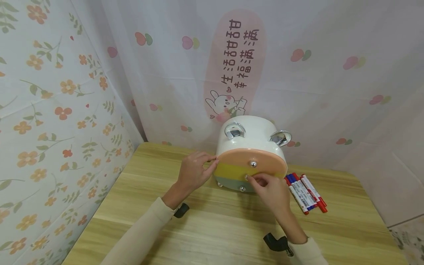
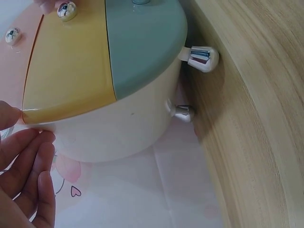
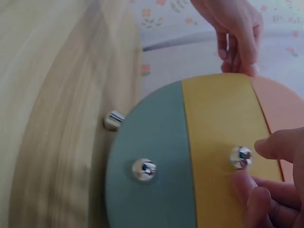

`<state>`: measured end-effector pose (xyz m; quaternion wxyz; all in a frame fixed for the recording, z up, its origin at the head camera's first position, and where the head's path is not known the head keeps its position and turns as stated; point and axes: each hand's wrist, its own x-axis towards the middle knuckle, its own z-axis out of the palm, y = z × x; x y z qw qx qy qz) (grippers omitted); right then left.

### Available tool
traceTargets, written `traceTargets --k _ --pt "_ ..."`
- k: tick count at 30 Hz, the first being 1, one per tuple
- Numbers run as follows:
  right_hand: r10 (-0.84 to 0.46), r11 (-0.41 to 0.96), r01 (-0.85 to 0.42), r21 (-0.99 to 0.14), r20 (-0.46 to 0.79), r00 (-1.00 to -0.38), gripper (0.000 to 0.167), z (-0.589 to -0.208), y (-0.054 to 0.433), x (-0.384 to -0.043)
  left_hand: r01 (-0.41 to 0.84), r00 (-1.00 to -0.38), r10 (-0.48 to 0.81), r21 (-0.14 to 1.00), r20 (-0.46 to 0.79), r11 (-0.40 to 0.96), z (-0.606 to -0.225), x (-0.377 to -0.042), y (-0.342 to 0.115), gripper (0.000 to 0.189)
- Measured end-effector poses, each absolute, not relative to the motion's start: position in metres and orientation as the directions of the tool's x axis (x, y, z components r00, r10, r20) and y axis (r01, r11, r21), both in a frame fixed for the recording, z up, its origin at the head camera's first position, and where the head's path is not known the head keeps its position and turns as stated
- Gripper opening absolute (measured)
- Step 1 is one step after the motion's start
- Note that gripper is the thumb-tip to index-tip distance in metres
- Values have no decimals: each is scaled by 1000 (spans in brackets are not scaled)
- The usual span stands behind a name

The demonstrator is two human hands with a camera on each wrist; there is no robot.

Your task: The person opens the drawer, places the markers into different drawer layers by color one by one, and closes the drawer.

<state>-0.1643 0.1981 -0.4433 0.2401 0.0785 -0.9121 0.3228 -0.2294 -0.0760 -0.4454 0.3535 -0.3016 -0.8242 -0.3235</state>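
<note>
A small white rounded drawer box (image 1: 251,129) with silver ears and short silver feet stands on the table. Its front has a peach drawer (image 1: 236,156), a yellow drawer (image 3: 218,123) and a green drawer (image 3: 152,137), each with a silver knob. My right hand (image 1: 274,193) has its thumb and a finger at either side of the yellow drawer's knob (image 3: 241,157), pinching it. At the box's left edge, near the seam between peach and yellow, the fingertips of my left hand (image 1: 193,171) touch the side. All three drawers look closed.
Several red and blue capped markers (image 1: 303,193) lie side by side to the right of the box on the wooden table (image 1: 212,235). Behind the box hangs a printed curtain (image 1: 165,81), and a flowered cloth (image 1: 49,129) covers the left side.
</note>
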Motion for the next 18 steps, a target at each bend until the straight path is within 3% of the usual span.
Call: traceTargets --k 12,18 --pt "111 808 -231 -542 525 -844 26 -458 184 -164 724 -569 259 326 781 608 -445 -228 -75 14" --pt "49 850 -317 -421 662 -748 31 -467 183 -167 718 -583 263 337 769 608 -446 -227 -77 14"
